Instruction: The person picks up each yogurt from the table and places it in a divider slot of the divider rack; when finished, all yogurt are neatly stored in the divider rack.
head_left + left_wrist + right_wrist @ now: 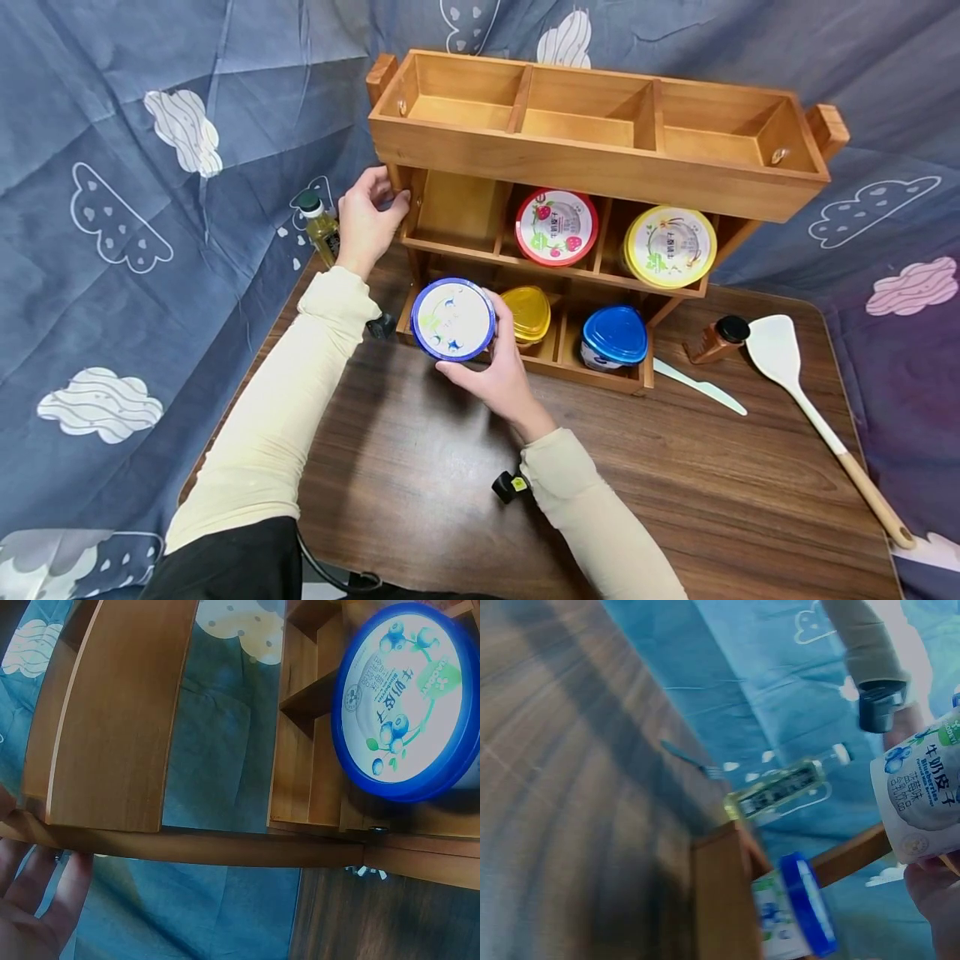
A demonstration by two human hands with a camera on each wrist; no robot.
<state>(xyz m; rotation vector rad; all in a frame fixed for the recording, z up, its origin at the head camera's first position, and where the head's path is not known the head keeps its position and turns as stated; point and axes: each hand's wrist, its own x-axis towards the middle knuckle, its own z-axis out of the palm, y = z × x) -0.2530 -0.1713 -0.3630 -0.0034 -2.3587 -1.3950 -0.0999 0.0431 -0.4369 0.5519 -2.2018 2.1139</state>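
Observation:
My right hand (495,367) holds a blue-lidded tub (452,321) in front of the lower left of a wooden rack (592,171). Blueberries and printed characters mark the tub's side (922,791) in the right wrist view. Fingers and thumb of my left hand (369,221) grip the rack's left upright; the left wrist view shows this hand (45,907) at the frame's edge. Red-lidded (557,227) and yellow-lidded (670,247) tubs stand in the middle tier. Down in the bottom tier are a yellow tub (527,314) and a blue tub (615,336). The held tub hides the bottom left compartment.
A green-capped oil bottle (322,229) stands left of the rack, with a fork (690,757) near it. To the right are a pale knife (701,386), a black-capped spice jar (718,339) and a white spatula (821,417). Patterned blue cloth (247,142) surrounds the wooden table (397,467).

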